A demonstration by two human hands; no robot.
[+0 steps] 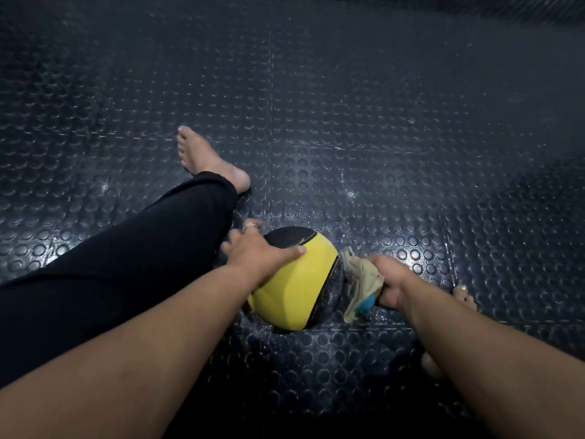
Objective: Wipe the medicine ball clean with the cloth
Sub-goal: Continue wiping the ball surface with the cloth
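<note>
plainly, the medicine ball (pixel 294 280) sits on the studded rubber floor (pixel 380 122), just beside the outstretched leg (pixel 126 248). the left hand (pixel 262 251) lies spread over the ball's top, fingers straight, steadying it. the right hand (pixel 387 277) grips a bunched cloth (pixel 364 280) against the ball's right side. the ball looks heavy and firm, likely to roll on the floor, so a flat palm on top seems the best hold. the cloth is soft and limp.

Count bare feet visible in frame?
2. One foot lies on the studded floor up-left, past the black trouser leg. Toes of the other peek out beside the right forearm, mostly hidden.
</note>
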